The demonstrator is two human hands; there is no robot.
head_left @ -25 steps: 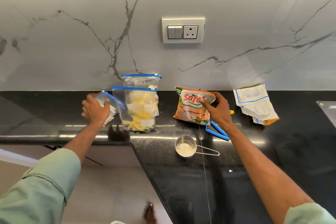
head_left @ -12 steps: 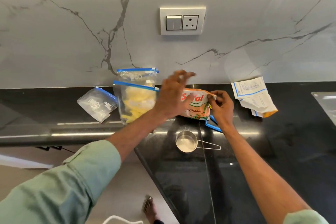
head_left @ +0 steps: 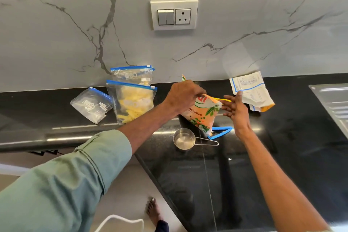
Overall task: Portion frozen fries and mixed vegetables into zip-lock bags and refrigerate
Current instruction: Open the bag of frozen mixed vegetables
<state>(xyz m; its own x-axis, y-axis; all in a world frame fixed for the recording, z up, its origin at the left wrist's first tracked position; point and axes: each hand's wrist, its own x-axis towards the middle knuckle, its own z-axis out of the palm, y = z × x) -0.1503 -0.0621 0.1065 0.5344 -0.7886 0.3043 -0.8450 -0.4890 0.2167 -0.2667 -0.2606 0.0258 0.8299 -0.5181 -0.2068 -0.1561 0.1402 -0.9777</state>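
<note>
left hand [head_left: 181,96] grip: holds vegetable packet [head_left: 202,115] top | right hand [head_left: 235,111] grip: fingers spread, beside packet

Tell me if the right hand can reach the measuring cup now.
Probably yes: the right hand looks open and free, and the measuring cup sits uncovered nearby, its handle toward that hand. The vegetable packet hangs close.
</note>
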